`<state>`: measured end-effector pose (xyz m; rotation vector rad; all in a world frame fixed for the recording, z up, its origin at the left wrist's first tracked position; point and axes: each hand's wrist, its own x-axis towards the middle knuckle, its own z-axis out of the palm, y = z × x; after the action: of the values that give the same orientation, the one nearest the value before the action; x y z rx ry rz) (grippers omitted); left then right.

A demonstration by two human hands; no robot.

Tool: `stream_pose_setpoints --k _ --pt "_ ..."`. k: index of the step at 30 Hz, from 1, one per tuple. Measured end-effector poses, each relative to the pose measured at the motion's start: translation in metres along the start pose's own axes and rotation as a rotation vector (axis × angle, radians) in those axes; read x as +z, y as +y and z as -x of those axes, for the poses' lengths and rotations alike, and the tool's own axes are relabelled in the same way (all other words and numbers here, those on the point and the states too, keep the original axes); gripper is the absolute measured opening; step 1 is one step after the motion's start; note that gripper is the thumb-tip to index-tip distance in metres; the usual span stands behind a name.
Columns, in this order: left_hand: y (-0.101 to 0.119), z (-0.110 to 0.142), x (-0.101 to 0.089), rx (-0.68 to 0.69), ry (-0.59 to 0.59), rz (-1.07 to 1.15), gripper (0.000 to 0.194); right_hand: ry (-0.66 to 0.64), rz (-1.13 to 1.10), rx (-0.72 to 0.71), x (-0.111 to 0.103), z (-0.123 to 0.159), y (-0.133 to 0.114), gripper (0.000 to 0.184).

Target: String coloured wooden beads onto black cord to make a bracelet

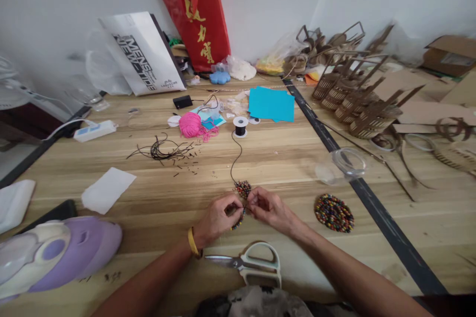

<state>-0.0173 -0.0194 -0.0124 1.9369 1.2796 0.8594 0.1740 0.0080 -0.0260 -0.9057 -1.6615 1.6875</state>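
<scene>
My left hand [223, 215] and my right hand [269, 208] meet at the middle of the table, fingertips pinched close together on a thin black cord [237, 158]. That cord runs back to a white spool [240, 128] wound with black. Part of a string of coloured beads [236, 226] hangs below my left fingers. Just beyond my fingertips lies a small heap of mixed beads [243, 188]. Scissors [256, 262] with pale handles lie between my forearms. To the right is a coiled pile of strung beads [334, 213].
Cut black cords [159, 150] and short scraps lie left of the spool, near pink yarn [190, 125] and blue sheets [271, 104]. A purple-and-white device [74, 252] stands at front left. Small woven baskets [375, 114] and a clear plastic container [345, 163] are on the right.
</scene>
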Motion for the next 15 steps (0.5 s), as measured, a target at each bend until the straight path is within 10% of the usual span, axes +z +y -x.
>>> stream_pose_setpoints --k 15 --pt "0.008 0.003 0.001 0.254 0.072 -0.124 0.013 -0.052 0.010 0.207 0.001 -0.001 -0.013 0.033"
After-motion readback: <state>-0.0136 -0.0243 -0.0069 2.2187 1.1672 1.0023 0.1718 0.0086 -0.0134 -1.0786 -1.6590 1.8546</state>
